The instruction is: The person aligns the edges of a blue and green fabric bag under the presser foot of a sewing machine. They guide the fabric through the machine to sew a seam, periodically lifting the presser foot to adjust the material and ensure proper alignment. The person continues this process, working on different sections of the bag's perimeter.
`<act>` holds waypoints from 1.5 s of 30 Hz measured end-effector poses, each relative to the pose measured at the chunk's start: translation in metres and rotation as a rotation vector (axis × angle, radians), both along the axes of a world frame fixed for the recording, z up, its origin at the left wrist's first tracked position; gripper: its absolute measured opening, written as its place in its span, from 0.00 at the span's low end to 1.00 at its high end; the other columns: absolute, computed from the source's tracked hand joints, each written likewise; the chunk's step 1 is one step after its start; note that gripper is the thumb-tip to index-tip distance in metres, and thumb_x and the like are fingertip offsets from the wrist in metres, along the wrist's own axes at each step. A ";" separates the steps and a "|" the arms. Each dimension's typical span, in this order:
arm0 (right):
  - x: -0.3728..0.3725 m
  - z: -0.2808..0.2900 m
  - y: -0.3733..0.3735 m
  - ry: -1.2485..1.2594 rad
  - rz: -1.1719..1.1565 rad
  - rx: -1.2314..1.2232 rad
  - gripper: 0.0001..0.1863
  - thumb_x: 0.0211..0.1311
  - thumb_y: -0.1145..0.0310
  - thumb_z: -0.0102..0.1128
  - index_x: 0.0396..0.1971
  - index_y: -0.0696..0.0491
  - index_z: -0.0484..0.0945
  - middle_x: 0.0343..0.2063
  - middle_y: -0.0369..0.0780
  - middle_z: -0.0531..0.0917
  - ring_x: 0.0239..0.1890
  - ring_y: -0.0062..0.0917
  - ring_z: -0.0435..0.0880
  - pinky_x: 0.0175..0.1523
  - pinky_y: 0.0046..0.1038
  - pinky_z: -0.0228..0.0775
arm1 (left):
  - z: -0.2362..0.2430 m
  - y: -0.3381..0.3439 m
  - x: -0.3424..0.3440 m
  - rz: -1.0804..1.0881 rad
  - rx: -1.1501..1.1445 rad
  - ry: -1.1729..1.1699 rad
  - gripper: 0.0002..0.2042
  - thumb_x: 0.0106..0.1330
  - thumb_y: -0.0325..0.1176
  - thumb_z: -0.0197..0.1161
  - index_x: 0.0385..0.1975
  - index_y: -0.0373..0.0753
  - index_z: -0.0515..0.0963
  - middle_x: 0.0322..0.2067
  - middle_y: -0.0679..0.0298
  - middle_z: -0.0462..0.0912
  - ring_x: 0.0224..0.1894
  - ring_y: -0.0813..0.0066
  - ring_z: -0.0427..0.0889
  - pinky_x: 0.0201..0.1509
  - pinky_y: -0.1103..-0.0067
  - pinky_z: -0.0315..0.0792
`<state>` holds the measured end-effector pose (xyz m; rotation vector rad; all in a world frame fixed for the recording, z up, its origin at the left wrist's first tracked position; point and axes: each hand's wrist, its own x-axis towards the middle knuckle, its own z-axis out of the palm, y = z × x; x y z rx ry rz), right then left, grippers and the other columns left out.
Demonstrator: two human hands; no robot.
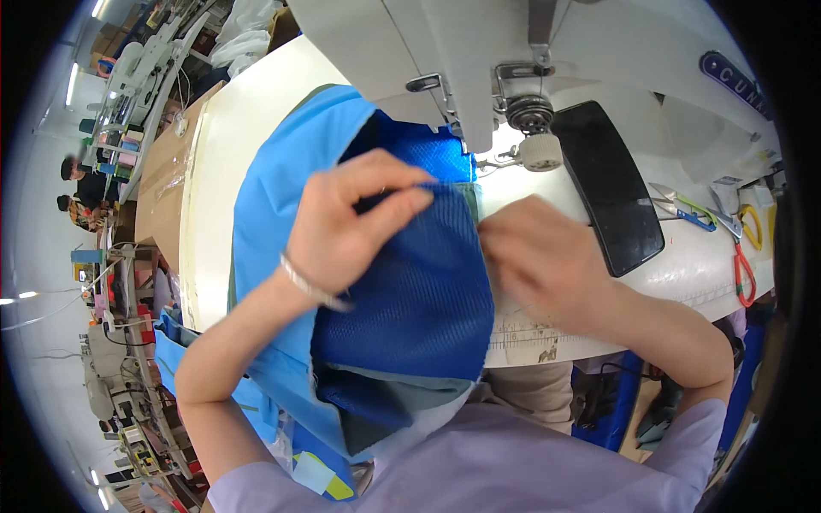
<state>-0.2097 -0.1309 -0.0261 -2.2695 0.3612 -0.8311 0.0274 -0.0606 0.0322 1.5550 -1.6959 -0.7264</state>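
Note:
A dark blue mesh fabric piece (402, 291) with a light blue fabric panel (278, 175) joined along its left lies over the sewing table. Thumb and fingers of my left hand (338, 218) pinch the mesh near its upper edge, just before the presser foot (466, 154). My right hand (547, 261) is blurred by motion. Its curled fingers meet the mesh's right edge, where a narrow greenish strip shows. The far end of the mesh lies lit under the sewing machine (410, 51). Below my hands, the fabric hangs over the table's front edge towards my lap.
A black phone (607, 188) lies right of the machine's tension dial (540, 152). Beyond it are small snips (684, 209) and red-handled scissors (742, 274). A cardboard box (162, 197) adjoins the table's left side. Other machines and people are in the left background.

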 end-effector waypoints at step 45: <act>0.006 -0.012 0.005 0.028 -0.008 -0.527 0.18 0.53 0.67 0.61 0.44 0.59 0.84 0.50 0.53 0.82 0.57 0.44 0.78 0.62 0.41 0.73 | -0.020 -0.049 0.000 -0.046 0.234 -0.078 0.06 0.65 0.30 0.71 0.40 0.39 0.88 0.37 0.62 0.89 0.38 0.75 0.87 0.45 0.77 0.80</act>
